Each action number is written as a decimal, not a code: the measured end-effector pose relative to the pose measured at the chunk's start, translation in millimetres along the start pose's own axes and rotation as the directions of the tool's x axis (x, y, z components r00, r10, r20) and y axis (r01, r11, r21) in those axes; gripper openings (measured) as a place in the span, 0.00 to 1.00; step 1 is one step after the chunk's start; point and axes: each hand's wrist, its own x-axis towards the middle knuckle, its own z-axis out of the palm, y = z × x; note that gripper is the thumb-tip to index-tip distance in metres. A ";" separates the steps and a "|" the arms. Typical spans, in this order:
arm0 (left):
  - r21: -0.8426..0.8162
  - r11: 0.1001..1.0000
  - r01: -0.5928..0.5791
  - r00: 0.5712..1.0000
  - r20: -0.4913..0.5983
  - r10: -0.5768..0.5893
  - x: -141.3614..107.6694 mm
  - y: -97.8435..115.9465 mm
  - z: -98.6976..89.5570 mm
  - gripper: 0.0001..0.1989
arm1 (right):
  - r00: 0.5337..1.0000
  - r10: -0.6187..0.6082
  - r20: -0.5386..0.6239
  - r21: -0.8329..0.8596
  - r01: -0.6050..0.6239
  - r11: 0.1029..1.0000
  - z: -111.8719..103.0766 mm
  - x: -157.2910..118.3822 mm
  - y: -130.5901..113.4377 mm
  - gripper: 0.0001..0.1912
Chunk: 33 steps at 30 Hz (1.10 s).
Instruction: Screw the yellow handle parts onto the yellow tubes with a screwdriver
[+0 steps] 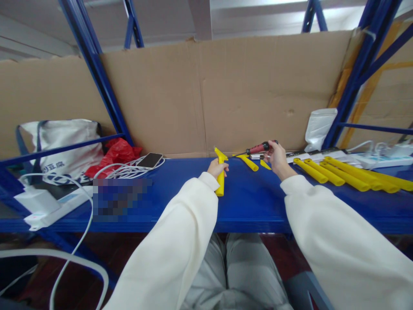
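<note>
My left hand is closed round a yellow plastic handle with a wider, angled head, held upright above the blue table. My right hand grips a screwdriver by its red and black handle. Its thin shaft points left, and the tip reaches the head of the yellow handle; whether it sits in a screw is too small to tell. Between my hands, farther back, lie a second yellow handle and a small yellow piece.
Several yellow handles lie in a row at right, near a white power strip. A white pouch leans by the blue post. Left are a phone, coiled white cable, red bag and cloth bag. Cardboard walls the back.
</note>
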 end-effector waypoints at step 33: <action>-0.024 0.995 -0.095 0.964 0.249 0.098 -17.1 4.6 14.5 0.09 | 0.833 -0.205 0.514 -0.471 0.474 0.744 9.4 -13.6 28.8 0.07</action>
